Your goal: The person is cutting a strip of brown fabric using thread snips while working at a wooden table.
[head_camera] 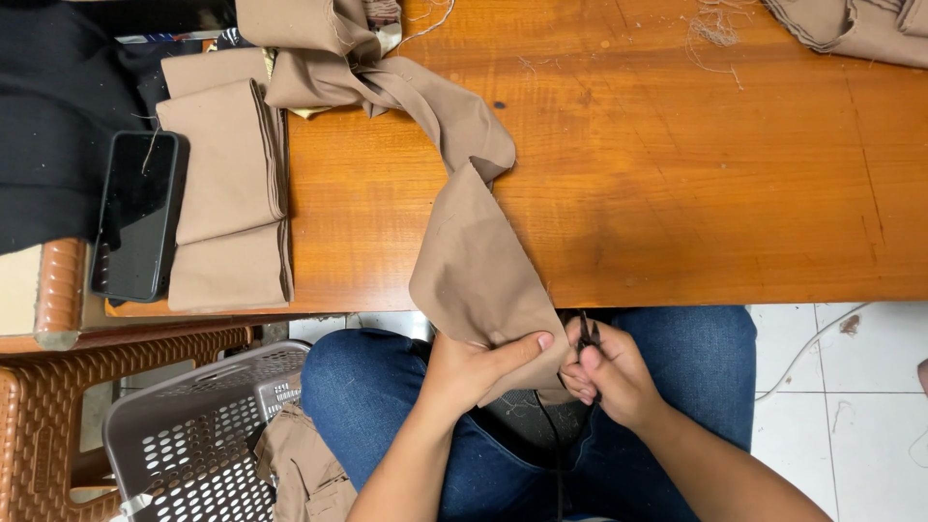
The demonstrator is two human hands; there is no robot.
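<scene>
A tan fabric piece (478,275), draped from the wooden table (677,174) edge to the lap, is pinched by the left hand (474,372) while small black snips (587,333) are clenched in the right hand (609,372), so trimming seems underway and steady tension is needed, with folded tan pieces (227,193), a phone (137,215) and a grey basket (193,435) lying clear to the left

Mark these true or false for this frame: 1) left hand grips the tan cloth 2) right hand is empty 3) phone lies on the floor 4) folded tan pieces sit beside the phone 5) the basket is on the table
1) True: the left hand grips the tan cloth.
2) False: the right hand holds small dark snips.
3) False: the phone lies at the table edge.
4) True: folded tan pieces lie right beside it.
5) False: the grey basket sits below, by the knee.
</scene>
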